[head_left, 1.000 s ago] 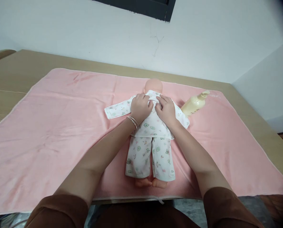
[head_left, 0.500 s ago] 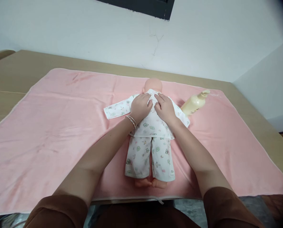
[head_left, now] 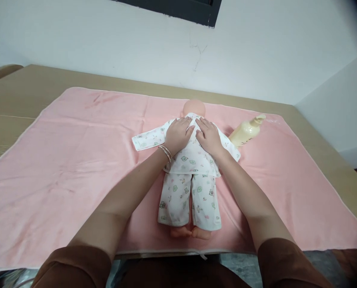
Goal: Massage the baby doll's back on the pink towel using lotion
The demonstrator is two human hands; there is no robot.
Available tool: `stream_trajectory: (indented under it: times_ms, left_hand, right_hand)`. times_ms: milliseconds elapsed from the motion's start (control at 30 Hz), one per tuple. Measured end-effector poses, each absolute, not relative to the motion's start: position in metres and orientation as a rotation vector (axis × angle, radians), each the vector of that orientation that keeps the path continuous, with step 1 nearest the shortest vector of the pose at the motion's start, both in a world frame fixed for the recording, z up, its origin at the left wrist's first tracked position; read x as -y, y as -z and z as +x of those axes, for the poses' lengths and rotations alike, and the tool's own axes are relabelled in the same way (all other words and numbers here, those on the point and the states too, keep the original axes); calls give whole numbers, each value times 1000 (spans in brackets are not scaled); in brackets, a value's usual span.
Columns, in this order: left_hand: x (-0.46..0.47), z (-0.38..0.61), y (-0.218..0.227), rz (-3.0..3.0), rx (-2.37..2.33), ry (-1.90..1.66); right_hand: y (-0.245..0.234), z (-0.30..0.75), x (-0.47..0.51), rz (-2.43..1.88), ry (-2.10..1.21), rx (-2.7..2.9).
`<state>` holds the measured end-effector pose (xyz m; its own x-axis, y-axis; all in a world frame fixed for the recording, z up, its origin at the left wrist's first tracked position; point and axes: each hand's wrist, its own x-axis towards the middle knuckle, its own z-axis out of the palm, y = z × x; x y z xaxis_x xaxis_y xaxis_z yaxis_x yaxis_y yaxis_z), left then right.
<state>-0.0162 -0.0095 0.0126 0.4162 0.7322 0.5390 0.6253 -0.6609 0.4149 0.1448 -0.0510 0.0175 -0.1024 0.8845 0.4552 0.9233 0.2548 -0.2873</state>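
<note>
A baby doll (head_left: 193,164) lies face down on a pink blanket (head_left: 85,160), its bald head at the far end and its bare feet towards me. It wears a white printed pajama top and matching trousers. My left hand (head_left: 179,135) rests flat on the left of its upper back, fingers stretched out, with bangles on the wrist. On the right of the upper back lies my right hand (head_left: 208,136), also flat with fingers extended. Both hands touch the top, and neither grips anything. The doll's hands are not visible at the sleeve ends.
A pale yellow pump bottle (head_left: 246,131) lies tilted on the blanket, right of the doll's sleeve. The blanket covers most of a wooden table (head_left: 112,83). Behind stands a white wall (head_left: 154,52) with a dark frame (head_left: 184,10) at the top.
Both hands stay on the doll's upper back, with barely any movement. The whole view has shifted very slightly.
</note>
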Motion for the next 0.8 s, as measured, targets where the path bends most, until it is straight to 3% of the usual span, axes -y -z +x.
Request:
stream_trajectory:
  times_ms: [267, 567, 800]
  left_hand:
    - [17, -14, -11, 2464, -1349, -1181]
    - [5, -14, -10, 2493, -1230, -1054]
    - [12, -15, -9, 2482, -1218, -1227]
  right_hand:
    - [-22, 130, 68, -1768, 184, 1737]
    - [-19, 146, 51, -1627, 69, 2008]
    - [-20, 134, 64, -1662, 168, 1786]
